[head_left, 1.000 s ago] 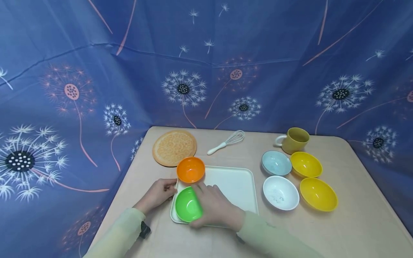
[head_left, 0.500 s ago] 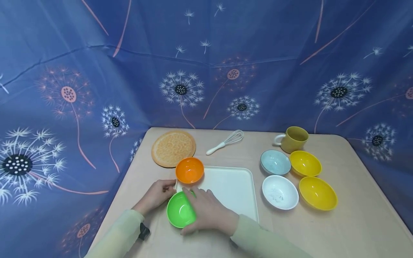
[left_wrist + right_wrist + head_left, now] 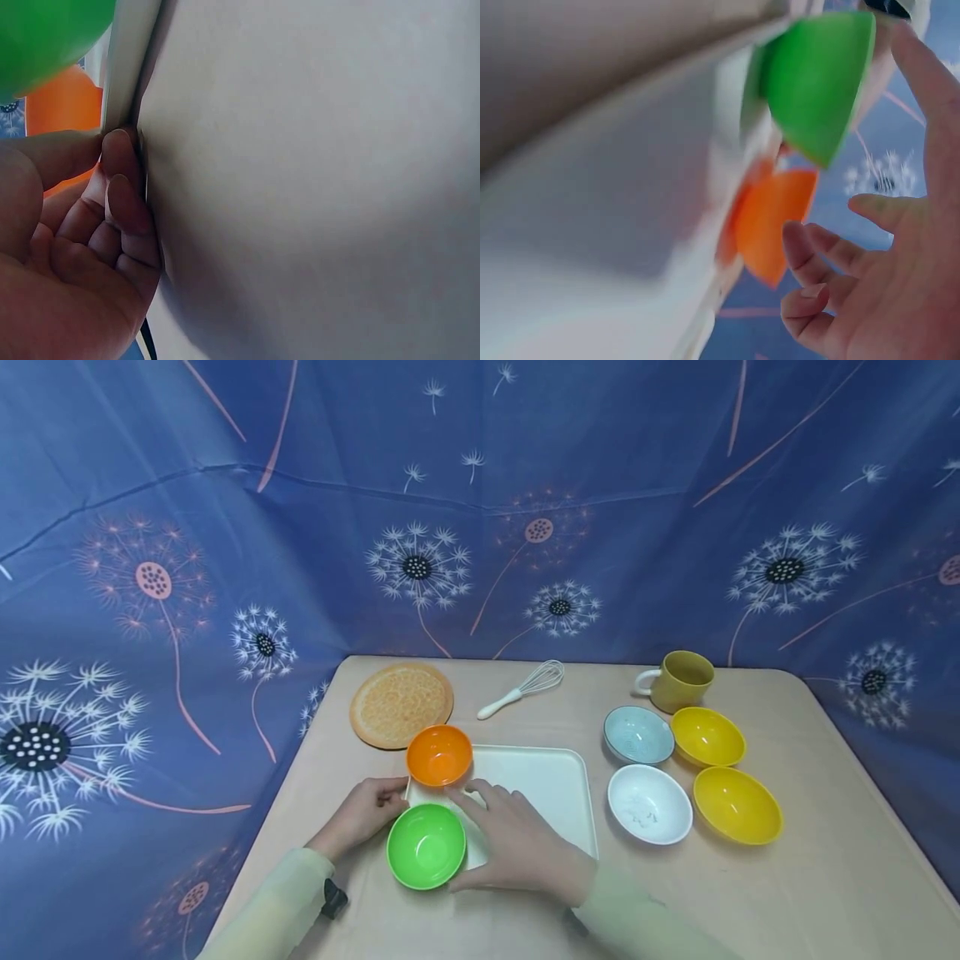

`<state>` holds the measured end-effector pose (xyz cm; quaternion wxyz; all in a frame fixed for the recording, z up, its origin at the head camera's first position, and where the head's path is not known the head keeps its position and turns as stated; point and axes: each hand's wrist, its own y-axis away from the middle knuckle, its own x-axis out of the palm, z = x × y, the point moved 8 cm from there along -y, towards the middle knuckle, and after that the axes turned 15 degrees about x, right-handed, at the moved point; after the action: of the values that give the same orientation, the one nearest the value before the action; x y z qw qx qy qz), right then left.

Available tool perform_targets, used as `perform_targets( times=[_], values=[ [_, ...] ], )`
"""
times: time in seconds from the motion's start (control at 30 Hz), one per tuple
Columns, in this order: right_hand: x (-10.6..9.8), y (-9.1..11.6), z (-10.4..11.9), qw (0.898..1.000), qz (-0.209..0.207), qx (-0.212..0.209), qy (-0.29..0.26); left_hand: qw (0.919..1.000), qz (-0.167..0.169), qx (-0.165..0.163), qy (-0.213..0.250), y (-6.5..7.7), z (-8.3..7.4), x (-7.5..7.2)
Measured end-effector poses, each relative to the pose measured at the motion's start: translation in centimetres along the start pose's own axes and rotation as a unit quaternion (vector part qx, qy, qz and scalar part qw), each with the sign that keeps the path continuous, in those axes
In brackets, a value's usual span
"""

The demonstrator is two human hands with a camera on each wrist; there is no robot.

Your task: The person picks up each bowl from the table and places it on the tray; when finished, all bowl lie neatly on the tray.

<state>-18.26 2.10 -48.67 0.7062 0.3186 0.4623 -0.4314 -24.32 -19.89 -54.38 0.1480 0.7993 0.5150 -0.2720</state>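
A green bowl (image 3: 426,846) sits over the near left corner of a white rectangular tray (image 3: 551,781). Behind it an orange bowl (image 3: 439,756) stands at the tray's far left corner. My left hand (image 3: 365,814) pinches the tray's left rim between thumb and fingers, as the left wrist view shows. My right hand (image 3: 521,843) hovers just right of the green bowl, thumb and fingers spread, holding nothing. In the right wrist view a gap shows between the fingers (image 3: 800,251) and both bowls.
A round pizza-like board (image 3: 401,704) and a white whisk (image 3: 521,690) lie at the back. To the right stand a mustard mug (image 3: 681,682), a pale blue bowl (image 3: 639,736), a white bowl (image 3: 649,805), and two yellow bowls, one far (image 3: 708,737), one near (image 3: 738,805).
The green bowl shifted left and nearer on the tray in my right hand's hold. My right hand then let go and drew back to the right. My left hand stayed at the rim.
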Motion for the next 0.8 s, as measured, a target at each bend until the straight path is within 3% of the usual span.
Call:
perform_targets(
  times=[0.27, 0.47, 0.8],
  values=[
    [-4.9, 1.4, -5.2, 0.997, -0.055, 0.048, 0.022, 1.0, 0.001, -0.002, 0.003, 0.0, 0.0, 0.0],
    [-7.9, 3.4, -10.6, 0.991, -0.084, 0.099, 0.025, 1.0, 0.004, -0.004, 0.002, 0.0, -0.1, 0.1],
    [-12.7, 9.7, -21.7, 0.968, -0.118, 0.215, 0.057, 1.0, 0.001, -0.007, 0.006, 0.2, -0.2, 0.0]
  ],
)
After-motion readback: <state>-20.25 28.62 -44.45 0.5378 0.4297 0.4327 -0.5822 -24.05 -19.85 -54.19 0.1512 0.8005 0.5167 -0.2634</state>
